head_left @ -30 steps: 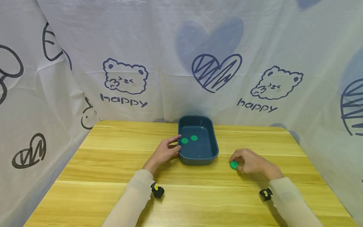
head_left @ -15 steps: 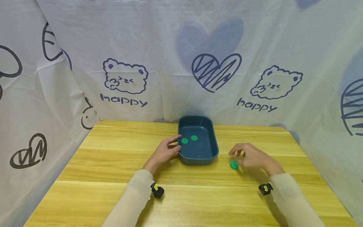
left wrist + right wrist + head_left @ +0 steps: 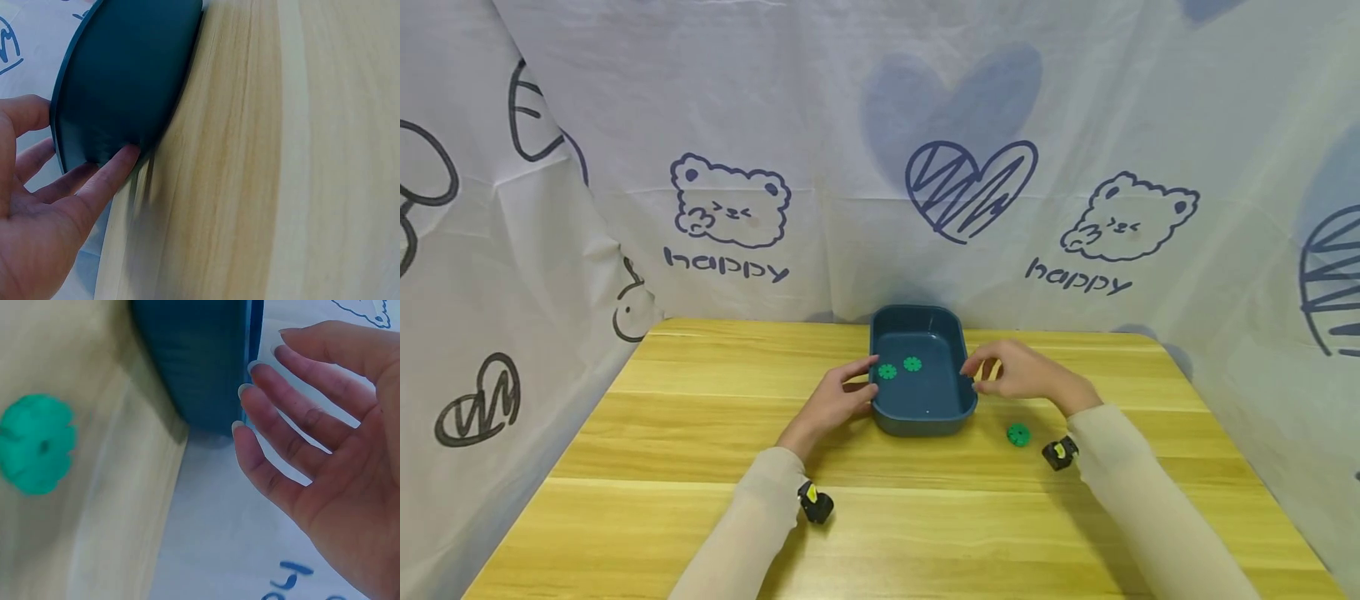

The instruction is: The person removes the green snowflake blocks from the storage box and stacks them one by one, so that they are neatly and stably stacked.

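A dark blue plastic bin [image 3: 925, 404] stands on the table, with two green notched discs [image 3: 912, 364] lying inside it. My left hand [image 3: 835, 398] is at the bin's left side; in the left wrist view its extended fingers [image 3: 103, 181] touch the outer wall and the thumb meets the rim. My right hand [image 3: 1018, 372] is at the right rim, its fingers spread and slightly bent with nothing between them. In front of that hand, another green notched disc [image 3: 1018, 434] lies flat on the table; it also shows blurred in the right wrist view.
The wooden table [image 3: 910, 533] carries the bin near its back edge. A white cloth with printed bears and hearts [image 3: 850, 167] hangs behind it and along both sides. Black wrist cameras [image 3: 1060, 452] sit on both cuffs.
My right hand has let go of the green disc on the table, lifted off and moved left and away to the bin's right rim. The left hand and the bin stay put.
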A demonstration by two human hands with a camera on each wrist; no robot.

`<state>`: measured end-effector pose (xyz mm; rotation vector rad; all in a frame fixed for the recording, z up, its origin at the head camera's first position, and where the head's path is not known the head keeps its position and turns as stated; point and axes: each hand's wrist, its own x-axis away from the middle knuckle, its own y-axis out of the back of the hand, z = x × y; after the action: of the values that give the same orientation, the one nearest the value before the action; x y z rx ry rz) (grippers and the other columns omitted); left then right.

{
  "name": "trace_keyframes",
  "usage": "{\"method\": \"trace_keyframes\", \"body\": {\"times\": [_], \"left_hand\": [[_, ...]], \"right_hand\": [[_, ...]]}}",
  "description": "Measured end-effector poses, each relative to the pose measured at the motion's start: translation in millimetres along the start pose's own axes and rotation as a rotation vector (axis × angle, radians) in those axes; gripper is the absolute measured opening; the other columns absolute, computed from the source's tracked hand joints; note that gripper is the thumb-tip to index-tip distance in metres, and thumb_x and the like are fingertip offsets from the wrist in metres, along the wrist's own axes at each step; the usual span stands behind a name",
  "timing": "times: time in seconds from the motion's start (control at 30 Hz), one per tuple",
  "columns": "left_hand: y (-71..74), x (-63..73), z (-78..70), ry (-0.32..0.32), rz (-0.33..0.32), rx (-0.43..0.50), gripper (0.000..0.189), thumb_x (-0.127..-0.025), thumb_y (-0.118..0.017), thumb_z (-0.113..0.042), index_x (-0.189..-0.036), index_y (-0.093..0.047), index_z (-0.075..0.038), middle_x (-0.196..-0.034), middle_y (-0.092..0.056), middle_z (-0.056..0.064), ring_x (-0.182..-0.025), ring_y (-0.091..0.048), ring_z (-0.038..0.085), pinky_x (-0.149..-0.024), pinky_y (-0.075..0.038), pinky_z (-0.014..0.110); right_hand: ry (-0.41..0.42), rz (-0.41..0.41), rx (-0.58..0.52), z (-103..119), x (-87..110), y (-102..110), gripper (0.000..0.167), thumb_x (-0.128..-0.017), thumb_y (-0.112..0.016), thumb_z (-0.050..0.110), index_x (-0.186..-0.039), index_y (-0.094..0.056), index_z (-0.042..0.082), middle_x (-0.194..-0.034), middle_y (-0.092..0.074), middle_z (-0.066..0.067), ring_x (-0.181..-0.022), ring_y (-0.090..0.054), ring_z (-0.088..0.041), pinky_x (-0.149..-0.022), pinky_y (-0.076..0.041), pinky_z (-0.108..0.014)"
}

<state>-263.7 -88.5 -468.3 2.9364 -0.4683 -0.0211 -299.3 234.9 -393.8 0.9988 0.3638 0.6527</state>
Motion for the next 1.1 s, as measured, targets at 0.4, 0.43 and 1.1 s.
{"method": "trace_keyframes", "body": {"times": [0.4, 0.43, 1.1], "left_hand": [[-3.2, -4.1, 2.1, 0.010, -0.006, -0.001, 0.055, -0.104, -0.057, -0.008, -0.157, -0.043, -0.009, -0.162, -0.040, 0.023, -0.141, -0.053, 0.044, -0.105, -0.057, 0.047], [-3.5, -4.5, 2.5, 0.012, -0.008, -0.005, 0.055, -0.104, -0.057, -0.009, -0.157, -0.043, -0.010, -0.162, -0.040, 0.022, -0.141, -0.053, 0.043, -0.104, -0.057, 0.047], [-2.1, -9.7, 1.1, 0.008, -0.008, 0.010, 0.056, -0.104, -0.056, -0.009, -0.158, -0.041, -0.008, -0.162, -0.040, 0.023, -0.140, -0.053, 0.044, -0.103, -0.058, 0.046]], "right_hand": [[0.039, 0.125, 0.098, 12.3, -64.8, 7.7, 0.025, -0.090, -0.076, 0.013, -0.114, -0.077, 0.006, -0.113, -0.077, -0.014, -0.093, -0.071, -0.018, -0.087, -0.062, -0.038], [0.040, 0.133, 0.106, 13.6, -69.7, 7.4, 0.025, -0.089, -0.076, 0.014, -0.113, -0.077, 0.007, -0.112, -0.077, -0.014, -0.094, -0.071, -0.019, -0.087, -0.062, -0.039], [-0.055, 0.174, 0.111, 23.3, -145.1, -20.1, 0.026, -0.088, -0.077, 0.012, -0.113, -0.078, 0.005, -0.109, -0.077, -0.009, -0.098, -0.070, -0.021, -0.092, -0.062, -0.035]]}}
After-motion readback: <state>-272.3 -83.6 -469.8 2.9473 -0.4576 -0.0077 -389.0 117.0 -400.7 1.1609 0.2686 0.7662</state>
